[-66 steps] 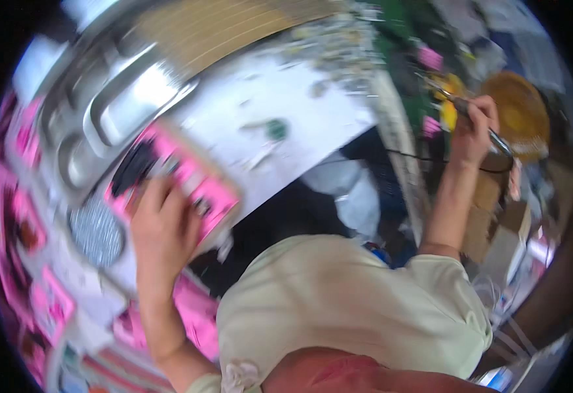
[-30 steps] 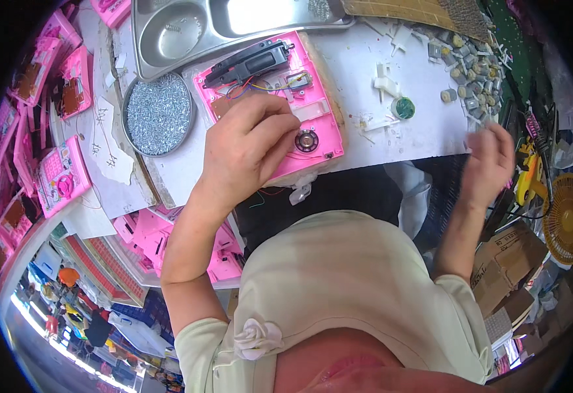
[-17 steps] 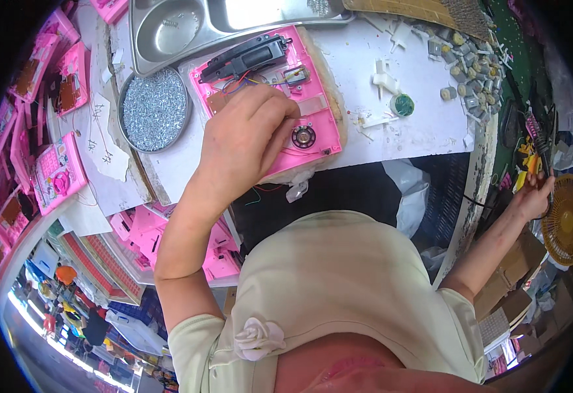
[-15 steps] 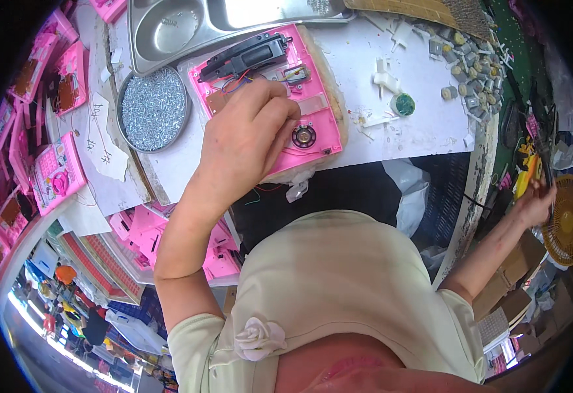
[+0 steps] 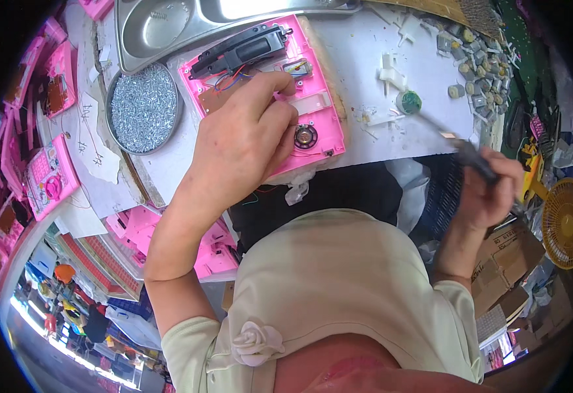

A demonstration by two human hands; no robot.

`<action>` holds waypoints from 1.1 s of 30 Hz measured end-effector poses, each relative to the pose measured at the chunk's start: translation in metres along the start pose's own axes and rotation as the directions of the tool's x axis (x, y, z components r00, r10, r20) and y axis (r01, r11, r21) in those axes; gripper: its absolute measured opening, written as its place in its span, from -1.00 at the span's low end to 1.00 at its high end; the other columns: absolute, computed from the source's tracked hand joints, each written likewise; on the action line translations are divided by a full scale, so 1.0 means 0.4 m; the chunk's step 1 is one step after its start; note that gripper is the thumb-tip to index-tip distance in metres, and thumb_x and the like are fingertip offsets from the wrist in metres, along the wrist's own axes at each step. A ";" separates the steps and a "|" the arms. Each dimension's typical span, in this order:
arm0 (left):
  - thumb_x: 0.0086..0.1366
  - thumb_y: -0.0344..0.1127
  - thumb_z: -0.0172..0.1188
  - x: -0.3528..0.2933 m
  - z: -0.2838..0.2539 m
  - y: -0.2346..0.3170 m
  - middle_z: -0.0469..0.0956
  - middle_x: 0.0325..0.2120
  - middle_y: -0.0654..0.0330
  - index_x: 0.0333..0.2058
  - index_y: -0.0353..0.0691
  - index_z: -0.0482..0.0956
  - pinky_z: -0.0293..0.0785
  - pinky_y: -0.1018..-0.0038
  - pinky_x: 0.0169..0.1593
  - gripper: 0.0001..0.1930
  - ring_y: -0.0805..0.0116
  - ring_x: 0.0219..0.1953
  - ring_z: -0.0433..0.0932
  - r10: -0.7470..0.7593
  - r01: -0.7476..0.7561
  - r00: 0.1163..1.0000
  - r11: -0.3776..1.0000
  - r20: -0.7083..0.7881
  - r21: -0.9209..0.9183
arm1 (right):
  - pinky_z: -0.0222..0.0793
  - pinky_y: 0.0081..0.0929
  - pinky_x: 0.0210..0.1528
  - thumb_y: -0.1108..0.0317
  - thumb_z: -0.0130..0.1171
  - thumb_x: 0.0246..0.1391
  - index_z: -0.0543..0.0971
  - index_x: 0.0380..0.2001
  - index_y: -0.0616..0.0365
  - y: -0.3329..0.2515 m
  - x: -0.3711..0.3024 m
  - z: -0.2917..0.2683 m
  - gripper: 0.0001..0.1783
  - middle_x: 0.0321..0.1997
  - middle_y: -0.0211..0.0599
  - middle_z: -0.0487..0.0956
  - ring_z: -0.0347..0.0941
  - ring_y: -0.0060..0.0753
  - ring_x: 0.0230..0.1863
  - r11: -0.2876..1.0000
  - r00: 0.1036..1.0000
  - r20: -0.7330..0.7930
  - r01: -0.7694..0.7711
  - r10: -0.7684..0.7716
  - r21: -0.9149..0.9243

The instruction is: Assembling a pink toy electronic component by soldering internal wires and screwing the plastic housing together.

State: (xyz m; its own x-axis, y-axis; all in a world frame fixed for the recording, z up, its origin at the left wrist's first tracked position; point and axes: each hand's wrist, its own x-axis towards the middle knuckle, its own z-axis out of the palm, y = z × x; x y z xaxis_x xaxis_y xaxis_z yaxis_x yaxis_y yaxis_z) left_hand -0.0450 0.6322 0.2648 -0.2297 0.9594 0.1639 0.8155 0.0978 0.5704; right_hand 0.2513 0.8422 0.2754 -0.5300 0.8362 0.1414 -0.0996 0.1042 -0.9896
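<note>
My left hand (image 5: 237, 137) rests over an opened pink plastic casing (image 5: 329, 134) on the table. Its fingers are curled together, and whatever they pinch is hidden. Inside the casing lie a black plastic module (image 5: 247, 54) with thin red and blue wires, a brown circuit board (image 5: 214, 98) partly under my hand, a small motor (image 5: 297, 69) and a round speaker (image 5: 305, 135). At the right, my right hand (image 5: 496, 190) grips the dark handle of a soldering iron (image 5: 473, 160). The iron's thin rod reaches to a small round pot of green material (image 5: 409, 102).
A round dish of small screws (image 5: 144, 108) stands left of the casing, below a metal compartment tray (image 5: 126, 39). Several small motors (image 5: 476, 72) and white plastic parts (image 5: 391, 75) lie at right. Pink casings (image 5: 54, 173) pile up far left. A yellow basket (image 5: 563, 223) is far right.
My right hand has come in from the far right with the soldering iron, whose tip is now at the green pot. My left hand stays over the casing.
</note>
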 end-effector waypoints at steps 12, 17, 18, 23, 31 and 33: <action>0.08 -0.44 0.34 -0.005 0.004 -0.011 0.55 -0.05 0.18 -0.31 -0.22 0.56 0.59 0.30 -0.22 -0.81 0.17 -0.12 0.62 0.012 -0.013 1.000 0.999 0.006 0.030 | 0.15 -0.42 -0.62 0.50 0.26 -0.03 0.65 -0.31 0.23 0.006 0.077 0.193 -0.84 -0.66 -0.34 0.43 0.29 -0.36 -0.67 0.936 0.783 0.600 0.316 -0.163 -0.157; 0.08 -0.45 0.33 -0.001 -0.001 -0.008 0.55 -0.04 0.17 -0.30 -0.22 0.56 0.60 0.29 -0.20 -0.81 0.15 -0.10 0.62 0.000 -0.001 1.000 0.999 0.029 0.032 | 0.19 -0.41 -0.61 0.51 0.28 -0.06 0.65 -0.31 0.22 0.005 0.083 0.201 -0.82 -0.65 -0.35 0.43 0.31 -0.35 -0.67 0.929 0.761 0.630 0.330 -0.157 -0.166; 0.08 -0.45 0.33 -0.002 -0.002 -0.007 0.55 -0.04 0.16 -0.30 -0.22 0.56 0.60 0.29 -0.20 -0.81 0.15 -0.09 0.62 -0.005 0.003 0.999 0.999 0.035 0.035 | 0.19 -0.41 -0.61 0.51 0.28 -0.06 0.65 -0.31 0.22 0.003 0.085 0.203 -0.82 -0.65 -0.35 0.43 0.31 -0.35 -0.67 0.929 0.757 0.635 0.330 -0.154 -0.169; 0.10 -0.44 0.32 -0.002 -0.004 -0.008 0.55 -0.03 0.15 -0.29 -0.23 0.57 0.61 0.27 -0.18 -0.81 0.14 -0.08 0.62 -0.004 0.003 0.999 1.000 0.049 0.025 | 0.20 -0.42 -0.60 0.52 0.27 -0.04 0.65 -0.30 0.22 -0.004 0.089 0.213 -0.83 -0.65 -0.35 0.45 0.32 -0.35 -0.66 0.929 0.753 0.642 0.327 -0.146 -0.173; 0.11 -0.43 0.31 0.001 -0.005 -0.003 0.55 -0.02 0.14 -0.28 -0.24 0.57 0.61 0.26 -0.17 -0.82 0.12 -0.06 0.61 -0.002 -0.001 0.998 0.999 0.064 0.051 | 0.21 -0.44 -0.58 0.48 0.27 0.00 0.65 -0.31 0.23 -0.024 0.090 0.194 -0.86 -0.63 -0.33 0.46 0.33 -0.37 -0.64 0.915 0.776 0.613 0.345 -0.151 -0.211; 0.05 -0.48 0.36 -0.001 0.001 -0.007 0.53 -0.08 0.19 -0.31 -0.20 0.56 0.57 0.30 -0.26 -0.78 0.20 -0.17 0.60 0.019 -0.020 1.000 0.999 0.017 0.050 | 0.22 -0.43 -0.56 0.44 0.26 0.02 0.65 -0.31 0.26 -0.022 0.081 0.170 -0.85 -0.62 -0.32 0.47 0.34 -0.38 -0.62 0.937 0.827 0.541 0.295 -0.152 -0.189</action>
State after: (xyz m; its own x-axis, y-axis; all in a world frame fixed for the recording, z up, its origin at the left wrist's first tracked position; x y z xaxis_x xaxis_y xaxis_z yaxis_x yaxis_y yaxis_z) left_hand -0.0469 0.6319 0.2630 -0.2047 0.9655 0.1607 0.8453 0.0916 0.5263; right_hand 0.1777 0.8319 0.2907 -0.8787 0.3848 0.2825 -0.0908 0.4463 -0.8903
